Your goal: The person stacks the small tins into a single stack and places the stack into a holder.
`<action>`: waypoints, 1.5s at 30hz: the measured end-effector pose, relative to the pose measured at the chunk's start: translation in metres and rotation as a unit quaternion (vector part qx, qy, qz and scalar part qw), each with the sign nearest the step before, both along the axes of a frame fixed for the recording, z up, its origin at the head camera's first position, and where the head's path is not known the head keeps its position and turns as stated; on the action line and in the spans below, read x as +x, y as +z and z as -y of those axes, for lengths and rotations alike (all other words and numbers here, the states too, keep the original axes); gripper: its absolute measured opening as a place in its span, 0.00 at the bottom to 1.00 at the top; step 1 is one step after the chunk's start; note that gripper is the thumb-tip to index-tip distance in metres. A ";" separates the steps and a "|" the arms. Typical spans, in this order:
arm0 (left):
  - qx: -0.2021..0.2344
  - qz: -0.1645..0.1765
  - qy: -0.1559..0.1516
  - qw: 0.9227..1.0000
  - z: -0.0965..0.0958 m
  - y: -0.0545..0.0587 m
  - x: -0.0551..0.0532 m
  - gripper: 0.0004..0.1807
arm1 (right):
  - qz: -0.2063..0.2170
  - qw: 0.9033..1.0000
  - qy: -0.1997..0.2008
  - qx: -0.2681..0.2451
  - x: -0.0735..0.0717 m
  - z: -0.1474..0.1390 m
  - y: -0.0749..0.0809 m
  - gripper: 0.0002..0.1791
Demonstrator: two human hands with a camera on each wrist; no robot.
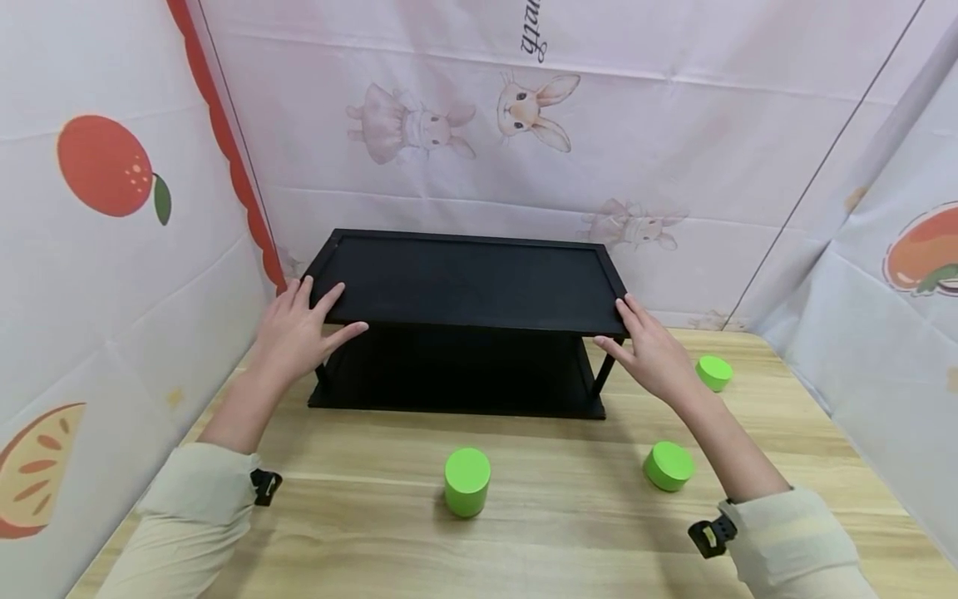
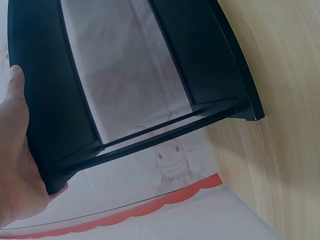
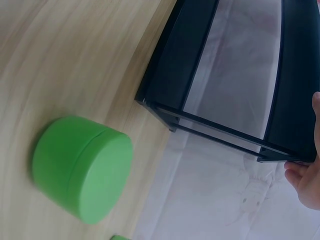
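Note:
A black two-tier shelf rack [image 1: 464,279] stands on the wooden table, its upper shelf joined to the lower one by thin posts. My left hand [image 1: 293,337] rests on the upper shelf's front left corner, fingers spread and the thumb along the front edge. At the front right corner, my right hand [image 1: 653,353] touches the same shelf, fingers extended over the edge and thumb in front. Both wrist views show the rack's end posts [image 2: 160,137] and part of each hand against the shelf end. Near the right forearm sits a short green cylinder [image 1: 669,466].
A taller green cylinder [image 1: 467,482] stands on the table [image 1: 374,516] in front of the rack. Another short green cylinder [image 1: 714,373] lies farther back on the right. Printed cloth walls [image 1: 479,183] enclose the table at the back and both sides.

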State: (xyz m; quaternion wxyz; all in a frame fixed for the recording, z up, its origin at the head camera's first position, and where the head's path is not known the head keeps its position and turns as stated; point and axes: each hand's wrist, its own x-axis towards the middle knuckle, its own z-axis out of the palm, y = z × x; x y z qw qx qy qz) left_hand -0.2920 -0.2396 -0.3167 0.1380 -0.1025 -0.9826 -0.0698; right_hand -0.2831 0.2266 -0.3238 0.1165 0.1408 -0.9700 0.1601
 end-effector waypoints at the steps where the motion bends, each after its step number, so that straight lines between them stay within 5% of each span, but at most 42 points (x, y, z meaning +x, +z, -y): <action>1: -0.001 0.000 0.001 1.000 0.000 0.000 0.000 0.48 | 0.001 1.000 0.000 -0.001 0.001 0.000 0.000 0.45; 45: -0.004 -0.007 -0.022 1.000 -0.008 0.002 -0.006 0.47 | -0.012 1.000 -0.022 -0.007 0.022 -0.008 -0.001 0.45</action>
